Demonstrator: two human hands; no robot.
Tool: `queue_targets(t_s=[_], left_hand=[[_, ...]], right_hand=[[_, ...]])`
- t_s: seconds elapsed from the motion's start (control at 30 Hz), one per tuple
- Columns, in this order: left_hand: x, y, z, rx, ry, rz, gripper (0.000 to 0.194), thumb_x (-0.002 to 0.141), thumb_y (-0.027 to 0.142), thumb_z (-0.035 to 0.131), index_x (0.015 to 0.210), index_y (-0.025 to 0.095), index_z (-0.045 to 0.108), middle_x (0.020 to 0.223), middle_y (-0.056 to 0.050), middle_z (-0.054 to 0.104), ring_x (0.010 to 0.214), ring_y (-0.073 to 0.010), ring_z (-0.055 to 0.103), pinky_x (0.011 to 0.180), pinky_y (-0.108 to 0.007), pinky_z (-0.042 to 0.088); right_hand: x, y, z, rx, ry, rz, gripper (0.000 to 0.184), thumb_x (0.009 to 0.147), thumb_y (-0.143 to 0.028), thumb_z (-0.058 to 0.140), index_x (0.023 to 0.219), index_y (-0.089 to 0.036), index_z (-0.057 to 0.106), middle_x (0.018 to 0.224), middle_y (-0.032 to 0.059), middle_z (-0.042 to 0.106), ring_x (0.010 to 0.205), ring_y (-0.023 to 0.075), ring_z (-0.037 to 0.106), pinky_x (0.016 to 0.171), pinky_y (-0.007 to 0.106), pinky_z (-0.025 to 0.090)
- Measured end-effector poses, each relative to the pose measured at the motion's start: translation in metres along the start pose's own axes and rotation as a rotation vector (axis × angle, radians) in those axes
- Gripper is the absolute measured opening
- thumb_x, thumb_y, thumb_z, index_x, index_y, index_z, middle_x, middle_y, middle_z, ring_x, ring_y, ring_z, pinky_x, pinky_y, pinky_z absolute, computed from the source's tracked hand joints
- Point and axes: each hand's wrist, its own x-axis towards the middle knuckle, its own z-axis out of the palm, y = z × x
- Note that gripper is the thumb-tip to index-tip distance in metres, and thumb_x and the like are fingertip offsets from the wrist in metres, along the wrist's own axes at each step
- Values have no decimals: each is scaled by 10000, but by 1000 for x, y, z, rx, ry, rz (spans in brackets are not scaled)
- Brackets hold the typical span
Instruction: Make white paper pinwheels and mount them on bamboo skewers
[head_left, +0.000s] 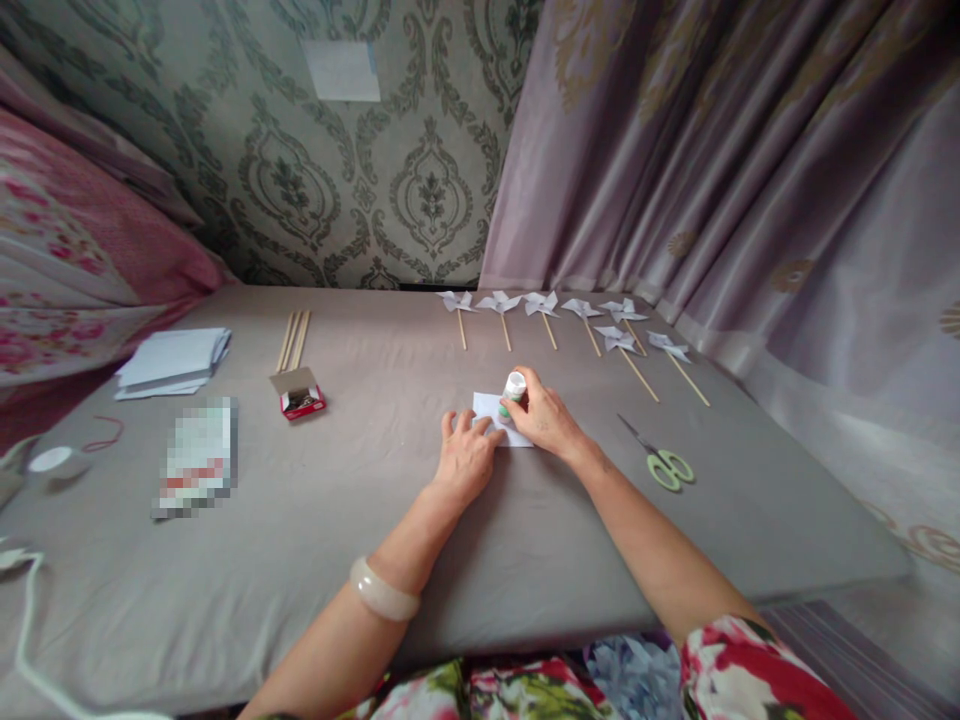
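Note:
A small piece of white paper lies on the grey cloth in front of me. My right hand grips a white and green glue stick, tilted, with its lower end at the paper. Spread over the left part of that sheet, my left hand presses it down with the fingers apart and holds nothing. To the right rest scissors with light green handles, apart from both hands.
Several white paper pinwheels on sticks lie at the back right. On the left are a paper stack, loose wooden sticks, an open red box, a blurred packet and a white cable.

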Motion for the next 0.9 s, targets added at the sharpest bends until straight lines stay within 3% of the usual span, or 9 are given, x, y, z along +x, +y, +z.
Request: queue_targets(t_s=[0.27, 0.9], left_hand=[[1, 4, -1, 83, -63, 6, 413, 858, 118, 407, 1156, 333, 597, 1146, -67, 596, 1158, -288, 426, 1012, -533, 246], [0, 4, -2, 63, -73, -4, 391, 887, 146, 394, 1162, 336, 596, 1153, -65, 573, 1171, -283, 403, 1015, -543, 238]], right_hand=[[4, -6, 1, -25, -41, -43, 412, 820, -238, 543, 1215, -177, 440, 945, 99, 689, 832, 234, 649, 697, 280, 439], [0, -3, 0, -36, -2, 2, 400, 817, -250, 547, 1196, -176, 445, 907, 104, 694, 793, 244, 652, 670, 294, 441]])
